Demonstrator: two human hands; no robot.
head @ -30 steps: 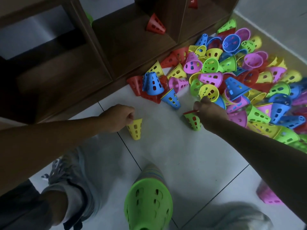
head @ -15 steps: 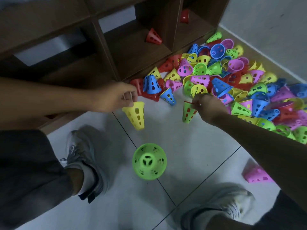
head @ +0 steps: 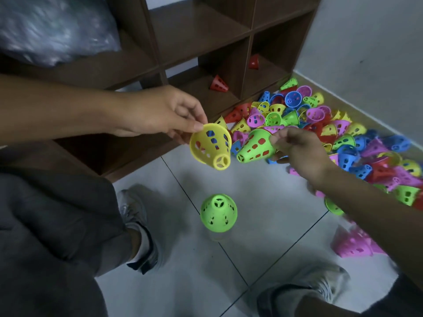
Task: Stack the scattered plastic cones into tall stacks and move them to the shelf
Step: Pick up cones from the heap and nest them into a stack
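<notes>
My left hand (head: pixel 160 113) pinches the rim of a yellow perforated cone (head: pixel 211 145), held in the air with its tip pointing down and right. My right hand (head: pixel 297 149) pinches the rim of a green cone (head: pixel 255 146), tilted with its tip toward the yellow one; the two cones almost touch. Below them a stack topped by a green cone (head: pixel 218 212) stands upright on the white tile floor. A big pile of scattered coloured cones (head: pixel 332 133) lies to the right, along the wall.
A dark wooden cubby shelf (head: pixel 196 42) stands behind, with two red cones (head: pixel 219 83) inside its lower compartments. A pink cone (head: pixel 352 244) lies on the floor at the right. My two shoes (head: pixel 137 227) flank the stack. A plastic bag (head: pixel 55 28) sits upper left.
Both hands have lifted their cones up off the floor and brought them toward each other. The view has risen, so the stack on the floor looks smaller.
</notes>
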